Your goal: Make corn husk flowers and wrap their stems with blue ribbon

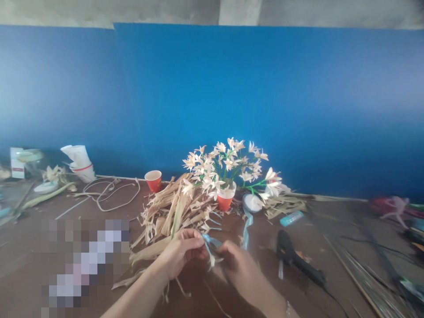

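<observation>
My left hand is closed in a pinch on the stem end of a small pale husk flower, whose petals point down. A light blue ribbon wraps by the pinched stem and stretches toward my right hand. My right fingers are closed on that ribbon, slightly blurred, and they partly hide its end. Behind my hands, several finished flowers with light blue stems lie beside a heap of dry husks. A ribbon roll sits behind my right hand, a blue strip trailing from it.
White flowers on green stems stand in a red paper cup. Another red cup is behind the husks. A black glue gun and a light blue packet lie right. A white cable coils left, before the blue wall panel.
</observation>
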The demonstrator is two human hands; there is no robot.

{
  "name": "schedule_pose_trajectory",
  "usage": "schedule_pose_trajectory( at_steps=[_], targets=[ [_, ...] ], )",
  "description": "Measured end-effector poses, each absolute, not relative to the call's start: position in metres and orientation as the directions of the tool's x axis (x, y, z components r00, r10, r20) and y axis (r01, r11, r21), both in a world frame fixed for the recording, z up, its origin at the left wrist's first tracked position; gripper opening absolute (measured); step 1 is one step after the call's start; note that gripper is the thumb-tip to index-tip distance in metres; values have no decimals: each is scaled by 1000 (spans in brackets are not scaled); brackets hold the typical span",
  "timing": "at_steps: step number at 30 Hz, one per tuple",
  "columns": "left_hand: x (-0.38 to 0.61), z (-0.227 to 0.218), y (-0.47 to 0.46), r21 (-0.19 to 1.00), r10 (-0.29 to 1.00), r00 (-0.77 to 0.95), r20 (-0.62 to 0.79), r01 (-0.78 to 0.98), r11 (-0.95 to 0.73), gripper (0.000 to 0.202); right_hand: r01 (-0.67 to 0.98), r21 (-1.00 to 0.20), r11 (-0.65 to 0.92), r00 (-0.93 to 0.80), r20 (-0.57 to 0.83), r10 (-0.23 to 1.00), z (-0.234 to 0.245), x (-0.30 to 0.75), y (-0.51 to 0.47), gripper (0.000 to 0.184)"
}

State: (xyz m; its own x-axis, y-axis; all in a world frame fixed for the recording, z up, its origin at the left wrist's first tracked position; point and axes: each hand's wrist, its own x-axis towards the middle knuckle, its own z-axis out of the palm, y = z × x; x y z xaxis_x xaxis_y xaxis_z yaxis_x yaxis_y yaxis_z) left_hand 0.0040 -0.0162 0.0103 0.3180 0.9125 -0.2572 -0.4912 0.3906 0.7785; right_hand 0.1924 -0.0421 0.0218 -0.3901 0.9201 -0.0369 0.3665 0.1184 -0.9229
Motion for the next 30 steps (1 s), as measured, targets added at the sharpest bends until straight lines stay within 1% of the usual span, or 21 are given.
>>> schedule_pose_trajectory(
  at_steps=[4, 10, 18, 23, 25, 28, 30],
  targets=[
    [4, 13, -17, 784, 914, 309, -263, -484, 390, 27, 361, -920, 151, -374, 5, 927, 17, 191, -41, 24],
    [3, 16, -17, 793, 908, 333, -254, -466, 393, 26, 321, -935, 148, -398, 8, 917, 15, 191, -40, 27],
    [1, 14, -17, 798, 906, 340, -253, -456, 394, 24, 371, -916, 152, -395, -7, 919, 19, 195, -37, 29],
    [2, 13, -17, 796, 904, 340, -257, -456, 398, 23, 365, -924, 114, -398, -44, 916, 25, 195, -40, 26],
    [1, 14, -16, 797, 905, 346, -248, -458, 393, 22, 380, -916, 128, -383, -30, 923, 25, 195, -40, 24],
    [-1, 14, -15, 791, 905, 355, -236, -470, 391, 20, 365, -916, 163, -398, 5, 917, 20, 197, -38, 15],
    [-2, 14, -15, 787, 903, 356, -242, -472, 397, 19, 349, -923, 162, -407, 7, 913, 17, 199, -37, 17]
  ],
)
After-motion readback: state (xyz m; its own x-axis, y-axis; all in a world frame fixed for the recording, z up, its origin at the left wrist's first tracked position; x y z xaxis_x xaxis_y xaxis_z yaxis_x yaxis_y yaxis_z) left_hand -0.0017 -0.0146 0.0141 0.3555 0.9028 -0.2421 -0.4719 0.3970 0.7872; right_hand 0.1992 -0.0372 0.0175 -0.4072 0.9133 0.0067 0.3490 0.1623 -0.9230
